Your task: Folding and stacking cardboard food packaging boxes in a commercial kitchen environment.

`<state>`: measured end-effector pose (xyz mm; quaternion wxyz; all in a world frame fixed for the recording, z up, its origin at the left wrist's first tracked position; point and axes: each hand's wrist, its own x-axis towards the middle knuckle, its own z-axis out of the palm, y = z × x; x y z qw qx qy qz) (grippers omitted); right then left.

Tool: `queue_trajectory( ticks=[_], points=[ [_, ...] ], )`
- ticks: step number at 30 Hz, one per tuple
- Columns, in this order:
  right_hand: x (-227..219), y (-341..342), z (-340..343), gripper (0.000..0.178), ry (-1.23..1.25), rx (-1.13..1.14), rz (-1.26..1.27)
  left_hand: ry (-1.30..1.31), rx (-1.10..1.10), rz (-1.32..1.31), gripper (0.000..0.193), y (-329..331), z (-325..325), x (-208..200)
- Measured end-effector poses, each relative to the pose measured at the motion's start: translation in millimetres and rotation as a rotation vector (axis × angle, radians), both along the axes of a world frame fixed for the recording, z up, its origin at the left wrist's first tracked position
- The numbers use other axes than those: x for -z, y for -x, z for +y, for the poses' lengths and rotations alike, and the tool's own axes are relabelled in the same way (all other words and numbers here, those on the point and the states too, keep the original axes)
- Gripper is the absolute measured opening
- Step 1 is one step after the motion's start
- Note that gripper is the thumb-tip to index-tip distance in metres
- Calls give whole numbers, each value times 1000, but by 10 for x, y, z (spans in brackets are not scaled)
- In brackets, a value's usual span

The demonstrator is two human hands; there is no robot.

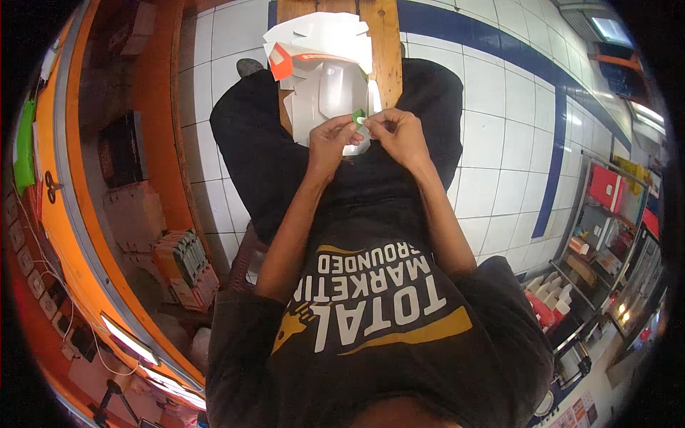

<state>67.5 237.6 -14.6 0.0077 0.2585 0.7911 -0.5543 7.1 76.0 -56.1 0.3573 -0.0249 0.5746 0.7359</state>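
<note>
My left hand (pixel 332 140) and my right hand (pixel 402 137) meet in front of my lap, both with fingers pinched. Between their fingertips is a small green-and-white piece (pixel 359 116); whether it is loose or part of a carton cannot be made out. Just beyond and under the hands lie flat, cut carton blanks (pixel 321 36), mostly white with notched flaps. One orange-red flap (pixel 282 65) sticks out at their left side. The blanks rest on a wooden bench (pixel 385 50) between my knees.
White floor tiles (pixel 492 143) with blue bands surround the bench. An orange counter (pixel 78 143) runs along the left, with scissors (pixel 51 187) on it and stacked printed cartons (pixel 187 264) below. At right stands a metal shelf rack (pixel 606 221) holding boxes.
</note>
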Motion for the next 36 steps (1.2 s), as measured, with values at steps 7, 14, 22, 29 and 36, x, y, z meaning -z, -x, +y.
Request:
queue_trajectory(
  ticks=[7,14,22,29,36],
  points=[
    [-64,40,251,18,108,-132,-123,-27,75,153,24,-19,-6,63],
    [121,21,267,22,168,-110,-103,-31,132,156,26,-27,104,21],
    [-125,-25,23,38,-80,-63,-88,331,157,392,31,-137,202,-327],
    [-143,180,-17,34,-465,86,40,537,45,996,25,-275,260,-152],
    [-207,22,-133,36,-533,-60,112,275,-40,537,34,32,267,-371]
  ],
)
